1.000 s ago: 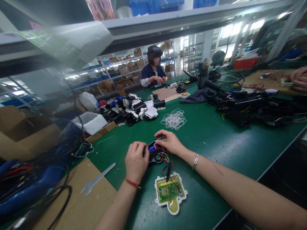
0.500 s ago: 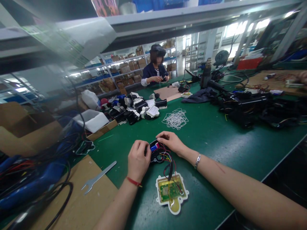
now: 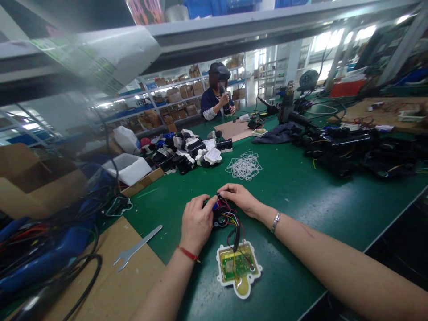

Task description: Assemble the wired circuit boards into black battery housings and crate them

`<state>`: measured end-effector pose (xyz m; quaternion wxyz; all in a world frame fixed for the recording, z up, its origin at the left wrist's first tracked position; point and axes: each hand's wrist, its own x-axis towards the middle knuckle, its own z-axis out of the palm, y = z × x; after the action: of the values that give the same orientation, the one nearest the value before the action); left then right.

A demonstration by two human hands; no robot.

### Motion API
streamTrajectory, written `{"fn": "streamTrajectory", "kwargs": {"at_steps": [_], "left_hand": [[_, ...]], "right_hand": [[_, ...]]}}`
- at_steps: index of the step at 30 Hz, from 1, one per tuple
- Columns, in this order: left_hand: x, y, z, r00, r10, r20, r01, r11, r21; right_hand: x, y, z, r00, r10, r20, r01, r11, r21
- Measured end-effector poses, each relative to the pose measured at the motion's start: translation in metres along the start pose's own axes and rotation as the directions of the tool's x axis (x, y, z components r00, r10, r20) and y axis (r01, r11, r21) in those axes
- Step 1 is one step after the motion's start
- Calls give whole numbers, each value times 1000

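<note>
A black plastic housing (image 3: 220, 220) lies on the green bench, with a blue part and a bundle of coloured wires (image 3: 231, 218) in it. My left hand (image 3: 198, 219) is closed over the housing's left side, its fingertips reaching the upper edge. From the other side, my right hand (image 3: 238, 197) pinches at the far end of the housing, close to my left fingertips; a small dark piece shows there, partly hidden. The wires run down to a white-rimmed case (image 3: 240, 285) holding a green circuit board (image 3: 236, 266) under clear yellowish filling.
An open-ended wrench (image 3: 137, 248) rests across brown cardboard (image 3: 123, 285) at left. White cords (image 3: 244, 166) lie beyond my hands. Black and white housings (image 3: 187, 151) are piled behind, black units (image 3: 344, 149) at right. A co-worker (image 3: 219, 96) sits across the bench.
My left hand has shifted right and its fingers now cover more of the housing, near my right fingertips. The white-rimmed case moved slightly left. The co-worker's hand has risen.
</note>
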<state>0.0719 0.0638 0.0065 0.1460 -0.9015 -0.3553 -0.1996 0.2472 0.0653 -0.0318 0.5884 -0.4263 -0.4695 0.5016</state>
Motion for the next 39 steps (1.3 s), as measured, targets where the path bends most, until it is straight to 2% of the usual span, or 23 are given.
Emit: {"fn": "streamTrajectory", "kwargs": {"at_steps": [7, 15, 23, 29, 33, 36, 39], "left_hand": [[0, -10, -14, 997, 67, 45, -71, 995, 69], [-27, -37, -29, 989, 140, 49, -145, 983, 115], [-61, -25, -28, 969, 225, 103, -231, 971, 54], [-63, -14, -36, 978, 169, 122, -171, 985, -1], [-61, -6, -38, 979, 147, 144, -143, 989, -34], [-61, -2, -35, 983, 118, 142, -118, 993, -12], [-62, -4, -40, 981, 161, 107, -162, 987, 3]], "right_hand": [[0, 1, 3, 998, -52, -35, 50, 998, -47], [-3, -1, 2, 998, -63, -29, 61, 995, -74], [-3, -1, 1, 997, -60, -46, 54, 993, -108], [-6, -4, 4, 999, -44, -23, 41, 992, -123], [-8, -7, 6, 999, 25, -26, -31, 974, -224], [-4, -5, 4, 995, 99, -28, -103, 970, -221], [-3, -3, 4, 983, 181, -31, -183, 959, -216]]}}
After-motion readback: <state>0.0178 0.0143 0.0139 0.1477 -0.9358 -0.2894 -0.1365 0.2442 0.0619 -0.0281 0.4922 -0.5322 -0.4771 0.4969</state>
